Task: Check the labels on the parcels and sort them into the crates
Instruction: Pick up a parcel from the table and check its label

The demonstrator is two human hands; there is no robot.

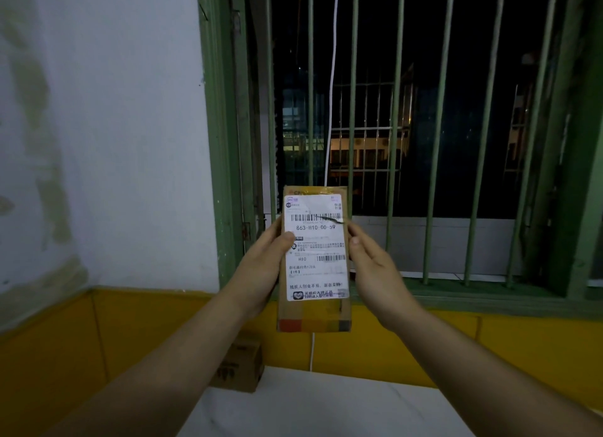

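A flat brown cardboard parcel (314,316) stands upright in the air in front of me, its white shipping label (316,245) facing the camera with barcodes and the code 863-H10-00-59. My left hand (261,267) grips the parcel's left edge, thumb on the label. My right hand (375,270) holds the right edge, fingers curled behind and thumb at the front. No crate is in view.
A white table top (326,407) lies below my arms. A second cardboard box (239,366) sits at the table's far left corner. Behind stand a white and yellow wall (98,143) and a green barred window (408,126) with a white cable hanging.
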